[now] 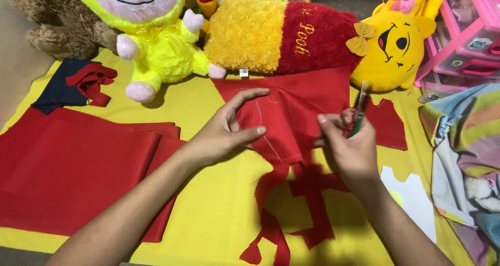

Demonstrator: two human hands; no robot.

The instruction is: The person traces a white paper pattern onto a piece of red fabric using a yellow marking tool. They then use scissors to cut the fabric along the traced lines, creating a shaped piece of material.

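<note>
The right hand (350, 146) hides most of the scissors (359, 112); their blades blur.

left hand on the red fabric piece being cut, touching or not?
Touching. The head view shows the left hand lying flat on the red fabric, fingers pressing it beside the chalk line.

Ground sheet (219, 214): carries everything listed. Cloth panel (297, 115): centre, under my left hand (221, 136), which lies flat on it. Scissors (358, 115): in my right hand (349, 146), at the panel's right edge. Offcut strips (307, 203): before the panel, nearest me. Folded cloth stack (67, 172): left. Bolster toy (291, 32): behind the panel. Doll (151, 42): left of the bolster. Paper pattern (411, 198): right of my right hand. Drawer unit (463, 42): far right, behind.
</note>
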